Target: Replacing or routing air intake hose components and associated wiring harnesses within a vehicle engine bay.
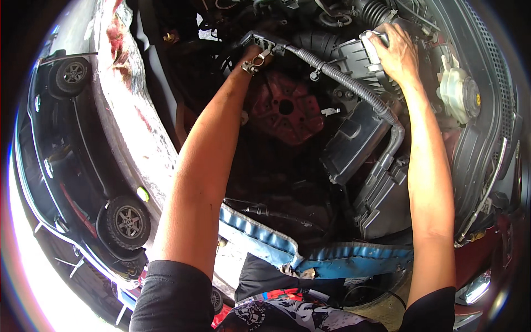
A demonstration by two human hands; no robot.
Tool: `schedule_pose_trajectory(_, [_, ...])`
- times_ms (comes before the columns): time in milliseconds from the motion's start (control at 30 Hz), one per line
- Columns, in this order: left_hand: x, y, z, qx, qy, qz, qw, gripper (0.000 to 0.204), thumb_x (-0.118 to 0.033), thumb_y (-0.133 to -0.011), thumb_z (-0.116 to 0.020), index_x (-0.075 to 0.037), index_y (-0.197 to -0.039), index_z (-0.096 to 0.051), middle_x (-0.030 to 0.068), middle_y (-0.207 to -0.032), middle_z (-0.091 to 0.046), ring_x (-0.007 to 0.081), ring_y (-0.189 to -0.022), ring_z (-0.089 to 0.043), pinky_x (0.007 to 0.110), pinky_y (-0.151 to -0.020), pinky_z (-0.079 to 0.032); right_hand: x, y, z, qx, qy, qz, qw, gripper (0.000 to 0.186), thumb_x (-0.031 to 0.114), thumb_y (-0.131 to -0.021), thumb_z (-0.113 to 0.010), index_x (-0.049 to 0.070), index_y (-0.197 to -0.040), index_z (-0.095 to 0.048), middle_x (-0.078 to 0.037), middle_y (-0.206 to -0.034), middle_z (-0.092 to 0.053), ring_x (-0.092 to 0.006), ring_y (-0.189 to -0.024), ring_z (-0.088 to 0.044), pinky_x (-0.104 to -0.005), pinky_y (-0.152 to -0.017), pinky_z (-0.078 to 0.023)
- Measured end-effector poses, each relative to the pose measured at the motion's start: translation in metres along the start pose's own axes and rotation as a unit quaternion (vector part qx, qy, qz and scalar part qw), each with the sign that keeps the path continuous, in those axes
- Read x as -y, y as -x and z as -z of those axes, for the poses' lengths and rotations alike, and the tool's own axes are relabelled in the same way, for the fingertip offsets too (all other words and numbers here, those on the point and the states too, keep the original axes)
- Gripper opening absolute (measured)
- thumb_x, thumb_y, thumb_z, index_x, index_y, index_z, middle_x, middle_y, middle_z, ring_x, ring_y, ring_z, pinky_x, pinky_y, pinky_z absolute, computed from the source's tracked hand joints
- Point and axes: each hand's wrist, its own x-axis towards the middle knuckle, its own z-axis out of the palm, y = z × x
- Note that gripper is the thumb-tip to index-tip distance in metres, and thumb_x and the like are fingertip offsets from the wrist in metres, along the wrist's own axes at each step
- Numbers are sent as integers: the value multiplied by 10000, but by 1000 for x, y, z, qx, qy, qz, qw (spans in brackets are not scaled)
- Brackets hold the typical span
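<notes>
My left hand (258,55) reaches down into the engine bay, beside a metal battery terminal clamp (258,60) that hangs on the end of a cable. Its fingers are lost in the dark, so what they touch cannot be seen. At the upper right, my right hand (395,52) is bent over the edge of a grey ribbed air filter box (354,58), gripping it with the thumb on the near side. A corrugated cable sleeve (337,76) runs between the two hands. Below it lies a red metal battery tray (290,108) with a round hole.
A black fuse box cover (357,141) sits right of the tray. Beyond my right forearm stands a whitish fluid reservoir (459,91) with a black cap. A blue fender cover (354,261) drapes over the near edge. Parked at left is a dark vehicle (66,149).
</notes>
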Motion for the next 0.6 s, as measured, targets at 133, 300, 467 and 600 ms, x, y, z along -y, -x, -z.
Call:
schedule_pose_trajectory(133, [-16,18,-46,161,-573,53,802,450,-422,-873,-600,-63,-1144,-613,117,-1161,-629,292,-1067,-575,402,-953,-434,-41,7,-8,22,49,-11,998,532,498,-872,-543,52,-1160,-575,-146,-1149,-568,-337,-1153,-506,-504,-954,-377])
schedule_pose_trajectory(300, [-21,39,-37,31,-307,182,934,431,-393,-843,-622,-61,-1118,-626,134,-1136,-624,300,-1059,-573,404,-924,-444,-50,-2,-10,5,11,9,1000,640,525,-853,-562,37,-1265,-520,-156,-1230,-546,-338,-1208,-483,-515,-1008,-334])
schedule_pose_trajectory(467, [-31,33,-31,92,-329,144,929,525,-451,-854,-612,-66,-1212,-596,107,-1268,-569,251,-1166,-527,383,-1012,-395,-17,2,4,125,30,-38,991,617,514,-856,-559,46,-1259,-522,-140,-1219,-547,-343,-1202,-481,-517,-993,-343])
schedule_pose_trajectory(600, [-20,21,-58,231,-430,172,856,594,-568,-826,-567,-106,-1198,-613,141,-1269,-565,297,-1179,-524,400,-1013,-385,-34,-3,-3,30,17,-3,999,673,551,-857,-536,37,-1290,-499,-160,-1281,-514,-348,-1242,-447,-569,-1019,-296])
